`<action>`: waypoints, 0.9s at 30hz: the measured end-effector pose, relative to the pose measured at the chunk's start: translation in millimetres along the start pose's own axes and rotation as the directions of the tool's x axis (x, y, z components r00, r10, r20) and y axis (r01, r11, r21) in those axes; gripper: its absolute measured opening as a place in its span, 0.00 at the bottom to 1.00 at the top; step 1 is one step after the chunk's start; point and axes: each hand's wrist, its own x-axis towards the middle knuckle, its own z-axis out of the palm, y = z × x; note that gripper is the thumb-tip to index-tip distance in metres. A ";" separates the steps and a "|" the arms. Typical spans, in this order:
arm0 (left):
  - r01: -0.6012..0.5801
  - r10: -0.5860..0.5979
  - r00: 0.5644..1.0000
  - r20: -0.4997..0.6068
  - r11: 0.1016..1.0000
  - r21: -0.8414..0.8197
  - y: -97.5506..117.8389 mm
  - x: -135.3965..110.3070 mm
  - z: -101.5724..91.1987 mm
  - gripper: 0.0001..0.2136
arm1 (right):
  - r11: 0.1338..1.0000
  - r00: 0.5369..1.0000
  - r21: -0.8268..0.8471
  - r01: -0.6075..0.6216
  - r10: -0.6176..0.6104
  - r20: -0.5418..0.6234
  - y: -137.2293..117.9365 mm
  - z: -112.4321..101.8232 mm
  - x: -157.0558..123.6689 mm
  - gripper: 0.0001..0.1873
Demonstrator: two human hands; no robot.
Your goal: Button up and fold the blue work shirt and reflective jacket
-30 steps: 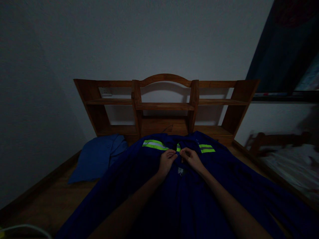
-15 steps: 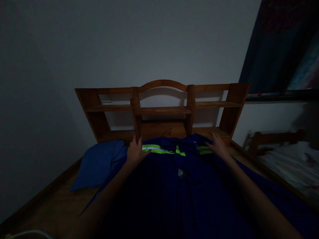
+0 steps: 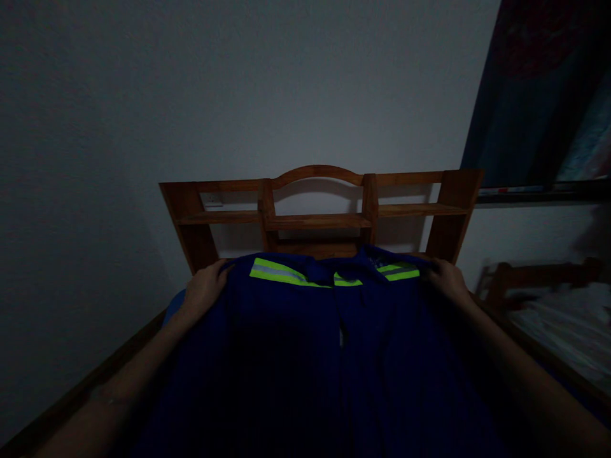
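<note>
A dark blue work jacket (image 3: 305,343) with yellow-green reflective stripes (image 3: 281,272) is stretched out in front of me over a wooden bed. My left hand (image 3: 204,287) grips its left shoulder edge with the fingers curled on the cloth. At the right shoulder edge my right hand (image 3: 443,278) is closed on the fabric the same way. The two hands are far apart and the jacket hangs raised and spread between them.
A wooden headboard with shelves (image 3: 315,213) stands against the pale wall just behind the jacket. The bed's wooden side rail (image 3: 86,388) runs down the left. A second bed with white bedding (image 3: 558,318) lies to the right, under a dark curtain (image 3: 539,95).
My hands left the collar in the middle, slid outward to the shoulders, then closed on the edges and lifted the jacket. It now hides the lighter blue cloth at the left.
</note>
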 end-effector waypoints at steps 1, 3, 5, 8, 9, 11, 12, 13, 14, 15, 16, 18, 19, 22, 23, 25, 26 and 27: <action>0.023 -0.019 0.999 -0.045 0.995 0.092 1.3 2.1 -8.5 0.20 | 0.999 0.998 -0.028 0.028 -0.029 -0.055 -6.2 -6.2 8.9 0.13; 0.038 -0.011 0.994 -0.107 0.967 0.252 1.5 5.2 -17.2 0.21 | 0.992 0.984 -0.082 0.098 -0.109 -0.144 -22.4 -15.0 23.2 0.15; -0.013 0.048 0.995 -0.093 0.938 0.346 -4.1 6.6 -13.3 0.21 | 0.979 0.971 -0.109 0.173 -0.188 -0.149 -39.9 -15.9 29.8 0.15; -0.121 0.107 0.993 0.058 0.911 0.395 -23.9 6.1 9.2 0.18 | 0.950 0.958 -0.128 0.286 -0.288 0.002 -58.2 -1.9 22.0 0.20; -0.153 0.123 0.987 0.100 0.902 0.403 -31.5 5.7 17.7 0.17 | 0.939 0.949 -0.140 0.313 -0.307 0.067 -61.5 4.6 15.5 0.22; -0.228 0.194 0.973 0.123 0.882 0.413 -42.4 5.6 31.0 0.15 | 0.922 0.934 -0.184 0.340 -0.309 0.180 -66.6 15.3 -0.1 0.25; -0.274 0.254 0.962 0.103 0.866 0.418 -43.3 5.8 34.8 0.13 | 0.915 0.930 -0.216 0.342 -0.297 0.215 -70.3 17.9 -8.1 0.26; -0.324 0.324 0.943 0.073 0.847 0.422 -40.0 6.0 36.6 0.12 | 0.907 0.930 -0.246 0.342 -0.288 0.230 -75.8 18.2 -15.6 0.26; -0.370 0.389 0.920 0.043 0.829 0.420 -31.9 5.9 37.0 0.12 | 0.900 0.932 -0.271 0.342 -0.287 0.221 -84.1 16.6 -22.4 0.26; -0.411 0.442 0.897 0.018 0.816 0.407 -19.0 5.3 36.6 0.13 | 0.894 0.932 -0.281 0.350 -0.302 0.199 -95.2 13.4 -28.4 0.25; -0.451 0.487 0.874 0.002 0.808 0.381 -1.9 4.0 36.3 0.16 | 0.889 0.929 -0.276 0.366 -0.330 0.169 -109.3 9.6 -33.8 0.24; -0.514 0.531 0.847 0.010 0.815 0.268 40.7 -1.3 39.3 0.17 | 0.880 0.905 -0.216 0.423 -0.402 0.138 -143.6 4.0 -43.2 0.21; -0.552 0.556 0.830 0.040 0.810 0.198 63.2 -5.1 43.6 0.16 | 0.879 0.893 -0.169 0.446 -0.424 0.151 -161.7 3.9 -47.7 0.20; -0.628 0.609 0.769 0.195 0.777 0.050 118.6 -17.4 67.5 0.20 | 0.950 0.895 0.037 0.310 -0.304 0.326 -206.8 16.6 -59.8 0.22; -0.611 0.588 0.769 0.251 0.792 0.018 130.2 -20.5 77.3 0.23 | 0.975 0.889 0.109 0.195 -0.223 0.399 -216.0 23.5 -62.3 0.24; -0.540 0.514 0.793 0.328 0.842 -0.016 142.9 -23.3 95.3 0.25 | 0.974 0.856 0.226 -0.020 -0.100 0.507 -224.2 37.0 -62.2 0.24; -0.495 0.473 0.810 0.348 0.868 -0.027 144.9 -22.7 102.5 0.23 | 0.956 0.840 0.280 -0.085 -0.082 0.536 -224.1 42.2 -58.6 0.21; -0.451 0.433 0.828 0.356 0.892 -0.038 145.0 -20.5 107.8 0.18 | 0.935 0.830 0.332 -0.123 -0.087 0.551 -222.3 46.1 -52.4 0.17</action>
